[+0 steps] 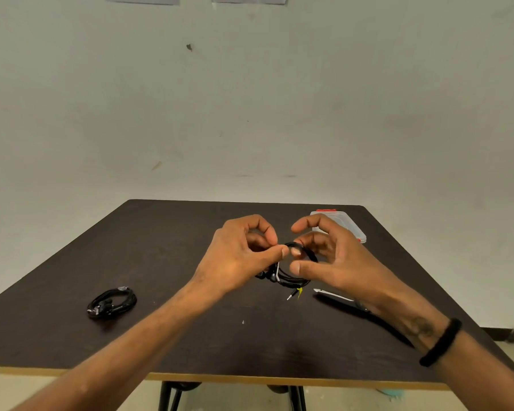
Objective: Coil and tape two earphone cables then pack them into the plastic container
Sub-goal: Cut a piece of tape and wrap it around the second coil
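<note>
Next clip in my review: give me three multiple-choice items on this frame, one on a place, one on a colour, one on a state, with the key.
1. Where does the finished earphone coil lie on the table?
A. near left
B. far right
C. inside the container

2. What colour is the latch on the plastic container?
A. blue
B. red
C. green

3. What is the left hand doing?
A. resting flat
B. pinching the second coil
C. holding scissors

Key: 1 A, it lies alone left of the left forearm. 2 B, red shows at the container's far edge. 3 B, thumb and forefinger meet on the cable loop, with the right hand at its other side.
</note>
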